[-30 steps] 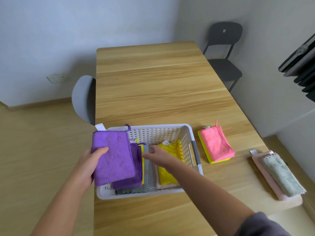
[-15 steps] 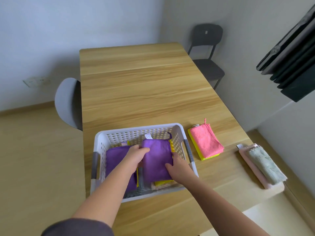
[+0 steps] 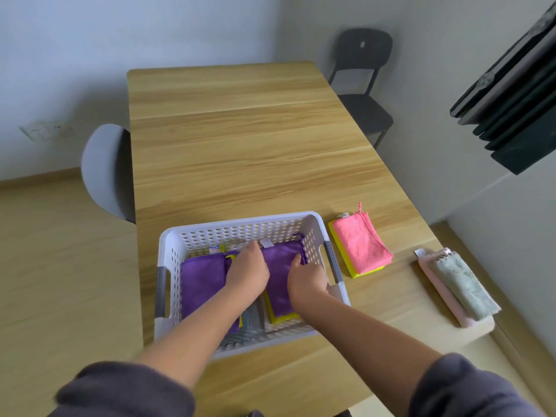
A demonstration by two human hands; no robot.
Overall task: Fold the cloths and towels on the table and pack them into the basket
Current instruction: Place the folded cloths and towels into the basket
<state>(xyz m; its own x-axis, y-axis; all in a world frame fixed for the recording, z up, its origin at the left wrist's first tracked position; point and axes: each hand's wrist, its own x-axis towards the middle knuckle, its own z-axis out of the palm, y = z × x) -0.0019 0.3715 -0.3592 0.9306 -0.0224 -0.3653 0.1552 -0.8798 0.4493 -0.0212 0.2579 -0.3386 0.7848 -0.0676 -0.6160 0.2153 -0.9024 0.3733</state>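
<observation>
Two folded purple microfibre cloths lie side by side in the white perforated plastic basket [image 3: 240, 233], which stands at the near edge of the pale wooden table [image 3: 240, 145]. Starting at the left, the left purple cloth [image 3: 201, 284] lies flat beside the basket's grey handle. Our left hand [image 3: 246, 272] rests palm down over the gap between the two cloths, fingers together and laid flat, pressing rather than gripping. Next comes the right purple cloth [image 3: 279, 266], set on a folded yellow cloth [image 3: 284, 319], with a folded grey cloth [image 3: 254, 316] showing beside it. Our right hand [image 3: 307, 282] sits on this cloth's right edge. Its thumb lies on top and its fingers dip out of sight toward the basket wall, so we cannot tell whether they pinch the cloth or only push it.

We judge that the step in hand is seating this cloth. To do it well, we should press evenly, keep the fold square with the stack beneath, and draw our hands out flat so nothing drags open. Further right on the table lie a folded pink cloth [image 3: 359, 246] on a yellow square cloth [image 3: 345, 255]. Near the corner a pale green towel [image 3: 463, 284] lies on a pink towel [image 3: 440, 291], and neither pile is packed yet.
</observation>
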